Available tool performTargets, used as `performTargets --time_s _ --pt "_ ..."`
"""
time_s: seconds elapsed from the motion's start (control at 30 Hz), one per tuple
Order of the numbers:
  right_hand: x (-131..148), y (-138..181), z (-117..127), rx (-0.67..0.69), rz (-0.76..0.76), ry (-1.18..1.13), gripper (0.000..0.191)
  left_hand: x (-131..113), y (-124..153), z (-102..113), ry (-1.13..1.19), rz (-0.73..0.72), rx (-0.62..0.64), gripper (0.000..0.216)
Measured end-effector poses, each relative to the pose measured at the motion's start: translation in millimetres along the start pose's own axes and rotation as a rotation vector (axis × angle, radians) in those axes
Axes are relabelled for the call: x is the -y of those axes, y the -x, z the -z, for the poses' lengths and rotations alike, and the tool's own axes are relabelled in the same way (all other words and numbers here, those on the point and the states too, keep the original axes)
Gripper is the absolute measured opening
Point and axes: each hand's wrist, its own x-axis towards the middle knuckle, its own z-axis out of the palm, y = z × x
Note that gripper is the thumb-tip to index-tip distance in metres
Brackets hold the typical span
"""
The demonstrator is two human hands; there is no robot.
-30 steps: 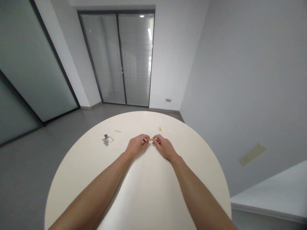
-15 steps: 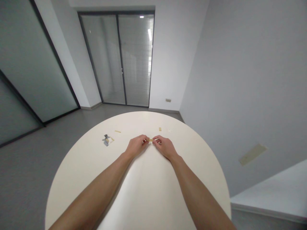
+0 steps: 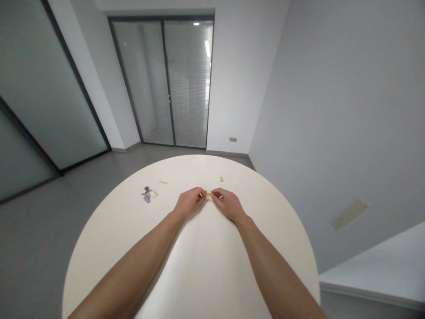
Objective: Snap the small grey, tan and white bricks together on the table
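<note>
Between my two hands is a small yellowish strip (image 3: 209,194), pinched at its left end by my left hand (image 3: 191,201) and at its right end by my right hand (image 3: 228,203). Both hands are closed, fingertips nearly meeting, just over the white round table (image 3: 212,257). The strip looks like a piece of tape, but it is too small to be sure. Its ends are hidden under my fingers. Beyond my right hand lies a small yellowish rectangle (image 3: 221,179).
A little pile of grey, black and yellowish scraps (image 3: 149,194) lies left of my left hand. Behind it is a thin yellowish strip (image 3: 163,182). A tiny whitish bit (image 3: 235,182) sits at the right. A wall (image 3: 348,110) stands close on the right.
</note>
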Motion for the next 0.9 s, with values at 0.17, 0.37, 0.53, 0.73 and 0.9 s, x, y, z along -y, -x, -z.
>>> performTargets --time_s 0.17,0.37,0.53,0.73,0.9 --pt "-0.1 0.6 0.2 -0.004 0.024 -0.014 0.019 1.6 -0.4 -0.7 0.012 -0.005 -0.003 0.023" --pt "1.1 0.8 2.4 0.003 -0.028 0.037 0.015 -0.2 -0.7 0.0 0.016 -0.001 0.002 0.022" --pt "-0.8 0.4 1.6 -0.039 -0.070 0.084 0.014 -2.4 -0.6 1.6 0.019 0.026 0.008 0.021" --pt "-1.9 -0.3 0.8 -0.042 -0.073 0.106 0.015 -3.6 -0.5 2.5 0.028 0.029 0.004 0.021" --pt "-1.2 0.2 1.5 -0.037 -0.073 0.104 0.014 -3.7 -0.4 2.5 0.025 0.028 0.004 0.022"
